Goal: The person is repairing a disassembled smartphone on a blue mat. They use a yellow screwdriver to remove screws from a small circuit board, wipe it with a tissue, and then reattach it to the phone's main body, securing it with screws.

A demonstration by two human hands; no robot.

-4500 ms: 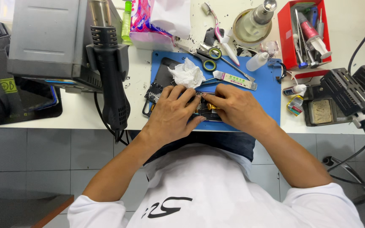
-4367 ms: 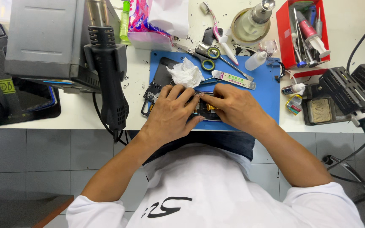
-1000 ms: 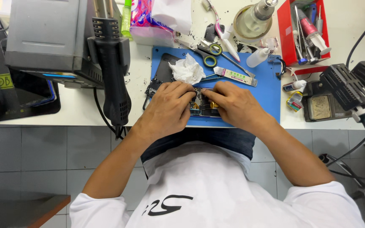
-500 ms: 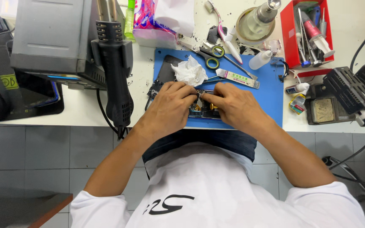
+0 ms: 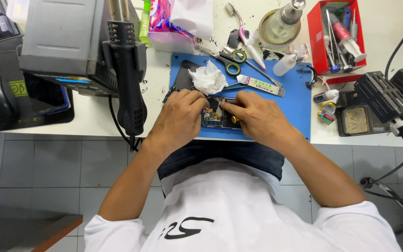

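Two hands work on an opened phone on a blue mat.

A black hot-air gun (image 5: 126,74) hangs at far left. The left hand (image 5: 179,119) presses curled fingers on the opened phone (image 5: 218,116); beyond lies crumpled tissue (image 5: 207,78). The right hand (image 5: 256,120) pinches something small, perhaps a tool, against it. The blue mat (image 5: 295,109) lies beneath.

**One head cam, looking straight down**

Just a single view here, worn on the person's head and pointed almost straight down over the white bench (image 5: 94,121). It sits high enough to catch the whole blue mat (image 5: 295,107), both forearms, the person's lap and the tiled floor below. The bench's far edge runs along the top of frame. No second view to overlap with.
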